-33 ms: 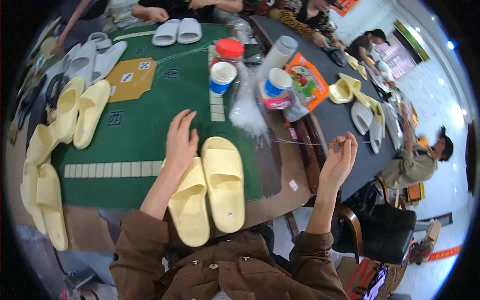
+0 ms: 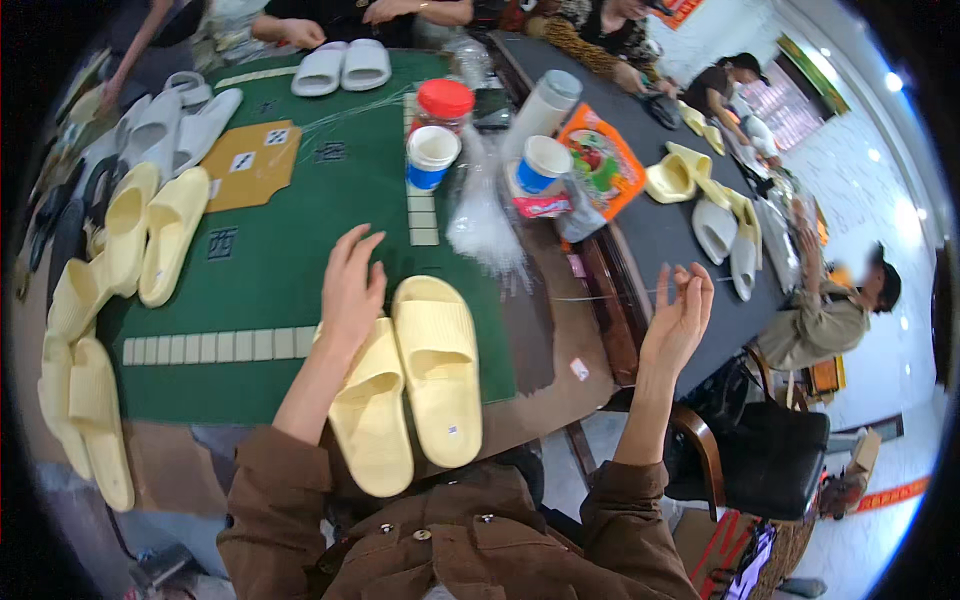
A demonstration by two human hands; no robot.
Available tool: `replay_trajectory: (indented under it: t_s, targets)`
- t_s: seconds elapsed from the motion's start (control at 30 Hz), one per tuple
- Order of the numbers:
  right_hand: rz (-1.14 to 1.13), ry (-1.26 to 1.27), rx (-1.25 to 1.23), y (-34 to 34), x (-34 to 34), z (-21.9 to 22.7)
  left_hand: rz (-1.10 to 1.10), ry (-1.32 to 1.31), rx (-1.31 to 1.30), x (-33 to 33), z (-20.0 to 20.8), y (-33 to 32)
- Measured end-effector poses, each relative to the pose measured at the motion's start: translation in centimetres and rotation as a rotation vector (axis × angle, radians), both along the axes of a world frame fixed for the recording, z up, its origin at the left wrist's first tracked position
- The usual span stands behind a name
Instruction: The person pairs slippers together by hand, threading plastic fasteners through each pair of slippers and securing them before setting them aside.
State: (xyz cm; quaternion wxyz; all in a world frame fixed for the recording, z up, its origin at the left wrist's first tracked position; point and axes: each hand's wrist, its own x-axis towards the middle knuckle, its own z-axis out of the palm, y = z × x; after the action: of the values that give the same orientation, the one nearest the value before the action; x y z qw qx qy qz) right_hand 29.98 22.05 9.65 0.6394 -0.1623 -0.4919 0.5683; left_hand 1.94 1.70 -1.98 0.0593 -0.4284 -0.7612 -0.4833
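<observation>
I see my left hand (image 2: 352, 288) flat on the toe end of the left pale yellow slide sandal (image 2: 370, 420), fingers spread, pressing rather than gripping. Its mate, the right pale yellow slide sandal (image 2: 438, 368), lies touching it alongside; both sit at the near edge of the green felt table (image 2: 300, 250), heels hanging over toward my brown jacket (image 2: 450, 550).

My right hand (image 2: 680, 318) is raised off to the right of the table, beyond its edge, fingers curled with fingertips pinched on a thin clear thread (image 2: 610, 296) that runs level back toward the table.

Beyond the pair: a bundle of clear threads (image 2: 485, 225), a white cup with blue band (image 2: 432, 158), a red-lidded jar (image 2: 443, 103). More yellow sandals (image 2: 150, 235) line the left edge; white sandals (image 2: 343, 67) at the far end. Other people sit at the dark table (image 2: 660, 225) to the right.
</observation>
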Motion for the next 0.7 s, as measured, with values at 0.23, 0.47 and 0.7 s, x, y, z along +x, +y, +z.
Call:
replay_trajectory:
  t_s: [0.23, 0.47, 0.7]
  targets:
    - [-0.317, -0.454, -0.114, 12.7, 9.8, -1.0, -0.101, -0.089, -0.027, 0.7, 1.9, 0.0]
    - [-0.912, -1.233, 0.067, 21.6, 13.5, -4.4, -0.307, -0.101, -0.114, 3.2, 7.5, -2.9]
    - [-1.202, -1.528, 0.292, 27.4, 13.3, -2.3, -0.329, -0.021, -0.342, 6.6, 7.6, -7.0]
